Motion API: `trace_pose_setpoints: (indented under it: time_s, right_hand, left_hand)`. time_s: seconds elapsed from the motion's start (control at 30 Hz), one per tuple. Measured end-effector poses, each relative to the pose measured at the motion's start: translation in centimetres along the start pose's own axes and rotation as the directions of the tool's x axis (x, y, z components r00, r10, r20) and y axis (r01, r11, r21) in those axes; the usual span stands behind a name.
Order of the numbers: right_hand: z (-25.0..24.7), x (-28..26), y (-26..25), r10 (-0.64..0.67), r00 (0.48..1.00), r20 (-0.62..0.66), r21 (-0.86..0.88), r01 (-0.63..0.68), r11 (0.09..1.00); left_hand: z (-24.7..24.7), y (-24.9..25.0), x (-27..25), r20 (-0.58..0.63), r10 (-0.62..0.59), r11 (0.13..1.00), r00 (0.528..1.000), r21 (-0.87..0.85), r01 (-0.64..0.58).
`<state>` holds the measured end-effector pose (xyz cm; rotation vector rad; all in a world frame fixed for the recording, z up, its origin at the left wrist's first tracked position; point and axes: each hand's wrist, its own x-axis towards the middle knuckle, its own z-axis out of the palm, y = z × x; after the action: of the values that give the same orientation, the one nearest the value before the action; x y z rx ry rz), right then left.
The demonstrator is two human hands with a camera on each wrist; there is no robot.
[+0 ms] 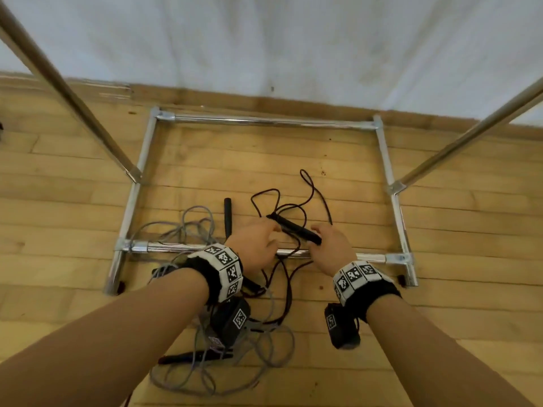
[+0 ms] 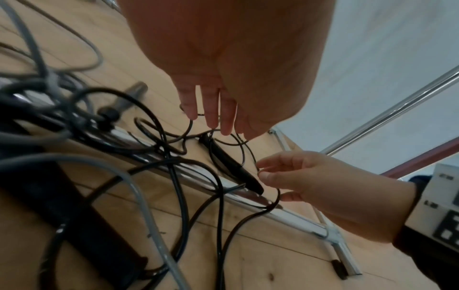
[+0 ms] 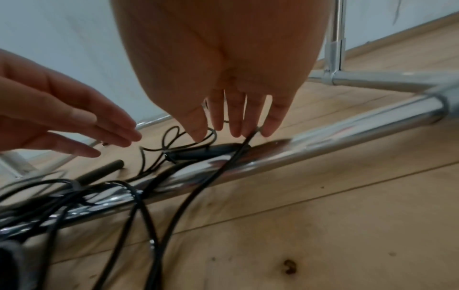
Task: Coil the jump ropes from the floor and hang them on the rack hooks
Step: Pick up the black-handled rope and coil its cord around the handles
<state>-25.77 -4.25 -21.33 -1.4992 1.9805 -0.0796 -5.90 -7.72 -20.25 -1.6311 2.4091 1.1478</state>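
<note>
both forearms reach down from six o'clock in the head view, wrists banded with marker cuffs. the left hand (image 1: 258, 245) hovers palm-down with straight, slightly spread fingers (image 2: 211, 109), its grip apart and holding nothing, the tips just above the black jump rope (image 1: 296, 201). the right hand (image 1: 332, 248) sits at its three o'clock, fingers loosely extended and close to the rope's black handle (image 1: 296, 229); a strand of cord runs up between its fingertips in the right wrist view, but whether that grip is clamped on the cord i cannot tell. the handle lies on the wooden floor (image 1: 58, 183) just past the near chrome bar of the rack base (image 1: 264, 120), its cord looping toward twelve o'clock and trailing back over the bar. a grey jump rope (image 1: 188, 227) lies tangled at the nine o'clock side, spilling down toward six. two rack uprights (image 1: 70, 92) rise at ten and two o'clock against a white wall (image 1: 293, 39).
</note>
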Motion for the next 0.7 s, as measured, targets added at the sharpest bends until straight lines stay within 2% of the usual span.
trace_pose_setpoints:
  time_s: [0.2, 0.27, 0.4, 0.5, 0.7]
  right_hand:
    - [2.0, 3.5, 1.1, 0.053, 0.998, -0.020, -0.176, -0.056, 0.983]
    - [2.0, 3.7, 1.0, 0.025, 0.998, -0.051, -0.188, -0.034, 0.982]
    - [0.7, 2.4, 1.0, -0.130, 0.986, -0.104, -0.199, 0.107, 0.974]
    - [-1.2, 0.5, 1.4, -0.261, 0.956, -0.134, -0.162, 0.238, 0.958]
    - [-4.5, -3.3, 1.6, -0.429, 0.894, -0.128, -0.021, 0.430, 0.902]
  left_hand:
    - [2.4, 0.2, 4.1, 0.056, 0.041, 0.997, 0.998, 0.068, -0.045]
    - [2.6, 0.3, 4.6, 0.015, 0.075, 0.992, 0.997, 0.103, -0.076]
    - [1.8, 0.2, 4.8, -0.076, 0.201, 0.937, 0.977, 0.306, -0.169]
    - [0.3, 0.2, 4.2, -0.046, 0.253, 0.876, 0.966, 0.435, -0.209]
    - [-2.4, 0.6, 1.3, 0.017, 0.309, 0.842, 0.951, 0.460, -0.282]
